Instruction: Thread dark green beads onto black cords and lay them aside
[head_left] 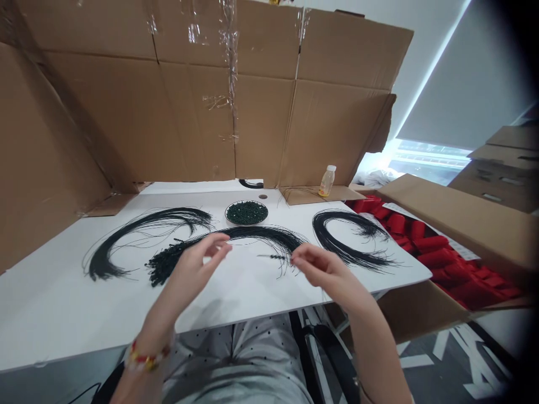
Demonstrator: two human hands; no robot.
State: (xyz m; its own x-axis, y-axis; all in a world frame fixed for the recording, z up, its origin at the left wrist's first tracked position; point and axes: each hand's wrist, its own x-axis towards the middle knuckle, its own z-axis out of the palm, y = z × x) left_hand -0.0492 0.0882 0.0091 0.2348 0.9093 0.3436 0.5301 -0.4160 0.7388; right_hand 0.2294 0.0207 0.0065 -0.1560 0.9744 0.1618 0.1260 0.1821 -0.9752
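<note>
My right hand [322, 269] pinches a thin dark cord, and a short row of small dark beads [277, 256] shows on the cord just left of the fingertips. My left hand [202, 258] is raised over the table, thumb and fingers slightly apart with nothing visible between them. Behind both hands lies a curved bundle of black cords [261, 232]. Its left end spreads into a thick cluster of dark beaded ends [164, 264], partly hidden by my left wrist. A round dish [267, 217] beyond the bundle is full of small dark green beads [247, 212].
More black cord bundles curve at left [103, 258] and right [326, 235] on the white table [252, 286]. Cardboard panels [189, 112] wall the back and left. A small bottle [327, 180] stands at back right. Beside the table, an open box holds red rolls [438, 258].
</note>
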